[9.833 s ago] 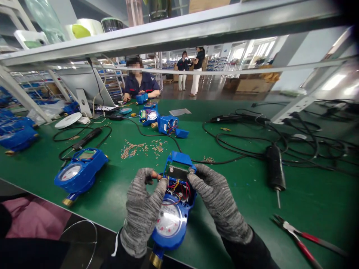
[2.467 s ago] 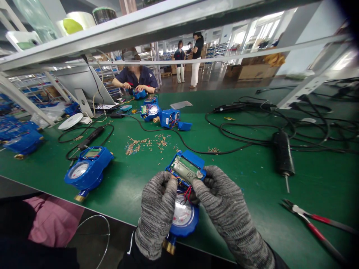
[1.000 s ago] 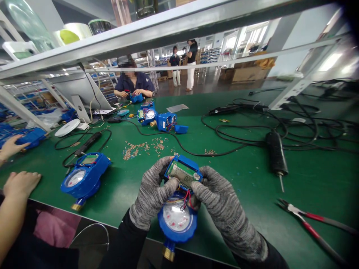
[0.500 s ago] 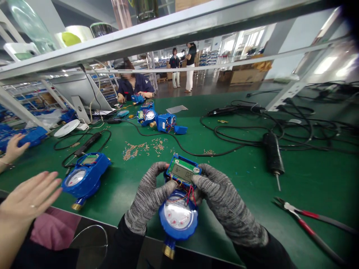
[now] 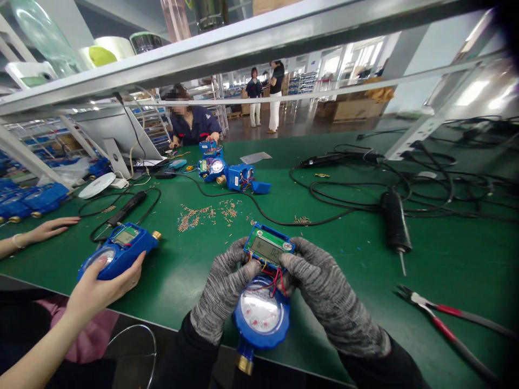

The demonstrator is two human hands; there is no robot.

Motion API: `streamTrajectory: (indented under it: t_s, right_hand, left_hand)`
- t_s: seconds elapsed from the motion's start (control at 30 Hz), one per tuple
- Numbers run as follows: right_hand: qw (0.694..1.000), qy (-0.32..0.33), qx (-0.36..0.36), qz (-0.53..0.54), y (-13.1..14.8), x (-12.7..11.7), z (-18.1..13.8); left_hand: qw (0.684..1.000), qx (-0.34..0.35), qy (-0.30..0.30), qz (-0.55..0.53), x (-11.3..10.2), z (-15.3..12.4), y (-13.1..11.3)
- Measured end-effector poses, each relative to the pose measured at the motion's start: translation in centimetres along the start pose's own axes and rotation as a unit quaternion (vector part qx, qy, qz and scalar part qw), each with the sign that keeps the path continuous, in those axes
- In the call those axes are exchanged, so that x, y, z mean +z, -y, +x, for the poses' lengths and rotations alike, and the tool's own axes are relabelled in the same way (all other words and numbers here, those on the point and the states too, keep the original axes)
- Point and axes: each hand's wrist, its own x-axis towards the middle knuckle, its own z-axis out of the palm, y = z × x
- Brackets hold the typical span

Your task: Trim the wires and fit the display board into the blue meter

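A blue water meter [image 5: 263,313] lies at the table's front edge, its round dial facing up and its brass end toward me. Above the dial, a green circuit board with a display [image 5: 267,248] sits in the open blue housing. My left hand [image 5: 227,281], in a grey knit glove, grips the housing's left side, thumb at the board's lower edge. My right hand [image 5: 316,275], gloved alike, holds the right side with its thumb by the display. Red and yellow wires [image 5: 278,278] hang between board and dial. Some fingers are hidden behind the housing.
At left, a co-worker's hand [image 5: 107,286] holds another water meter [image 5: 121,248]. Small screws [image 5: 194,216] lie scattered mid-table. To the right are a black electric screwdriver [image 5: 394,221], red-handled cutting pliers [image 5: 441,310] and tangled cables [image 5: 438,189]. More meters [image 5: 213,168] stand farther back.
My hands and the meter have shifted slightly right in view, grip unchanged. At left, the co-worker's near hand has taken hold of the other meter, and their far hand has come down onto the table.
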Motion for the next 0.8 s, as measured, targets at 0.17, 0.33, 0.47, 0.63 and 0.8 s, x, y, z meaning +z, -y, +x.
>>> streamTrajectory:
  t_s: [0.17, 0.33, 0.47, 0.63, 0.8]
  right_hand:
    - [1.000, -0.022, -0.012, -0.017, 0.2, 0.0, -0.2]
    - [0.999, -0.037, -0.028, -0.012, 0.3, 0.2, 0.0]
    - [1.000, -0.015, -0.012, -0.004, 0.1, 0.1, 0.1]
    - [0.999, -0.024, -0.016, -0.038, 0.0, 0.0, -0.2]
    - [0.994, -0.070, -0.052, -0.071, 0.5, 0.8, -0.5]
  left_hand:
    - [1.000, 0.005, -0.024, -0.013, 0.4, 0.0, 0.8]
    - [0.993, 0.018, -0.062, 0.094, 0.4, 0.1, 0.4]
    - [0.983, 0.035, -0.090, 0.155, 0.0, -0.2, 0.5]
    - [0.896, 0.194, -0.258, 0.305, 0.0, -1.6, 1.5]
    - [0.881, 0.135, -0.184, 0.414, 1.0, -2.3, 0.8]
